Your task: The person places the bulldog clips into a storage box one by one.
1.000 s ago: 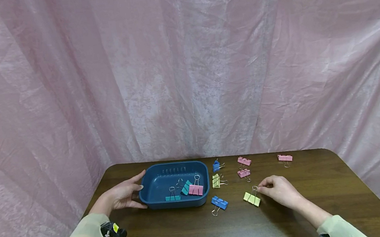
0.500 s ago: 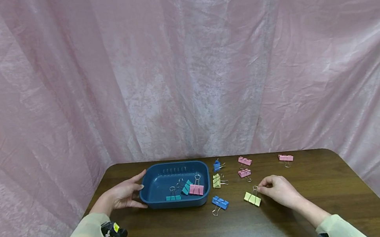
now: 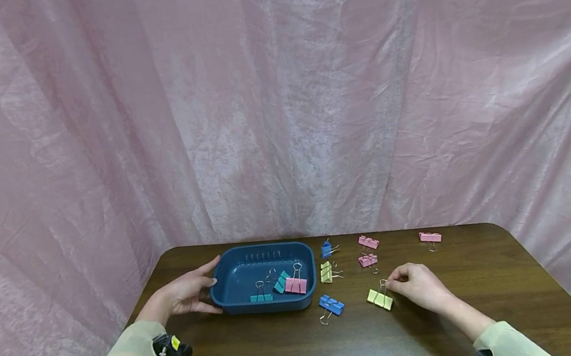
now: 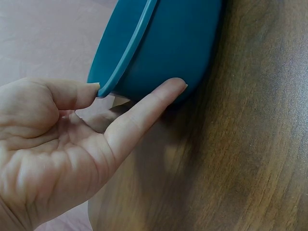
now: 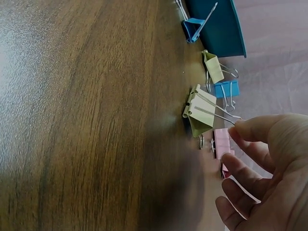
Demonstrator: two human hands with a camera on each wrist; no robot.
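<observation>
surface (image 3: 296,349): dark wood, carries everything; pink cloth hangs behind it.
tray (image 3: 237,307): blue plastic, left of centre on the surface. Left hand (image 3: 184,292) rests against its left end; in the left wrist view straight fingers (image 4: 144,108) lie along the outer wall and the thumb tip touches the rim. Nothing curled round it, looks like bracing only.
done: three clips lie in the tray: teal clip (image 3: 260,297), a second teal clip (image 3: 279,282) and a pink clip (image 3: 295,285).
in hand: yellow clip (image 3: 379,299) lies on the surface just right of centre, well apart from the tray. Right hand (image 3: 421,287) sits beside it; the right wrist view shows thumb and forefinger closed on the end of its wire handle. Clip body is down on the wood, not lifted yet.
left, near the tray: blue clip (image 3: 330,304) in front of the tray's right corner, another yellow clip (image 3: 325,272) just beside the right wall, a small blue clip (image 3: 326,249) behind that.
left, further right: two pink clips (image 3: 367,260) mid-surface, one lone pink clip (image 3: 429,237) far right near the back edge.
progress: my read is three in, one being grabbed, six lying loose; roughly a third through if all clips go in the tray.
</observation>
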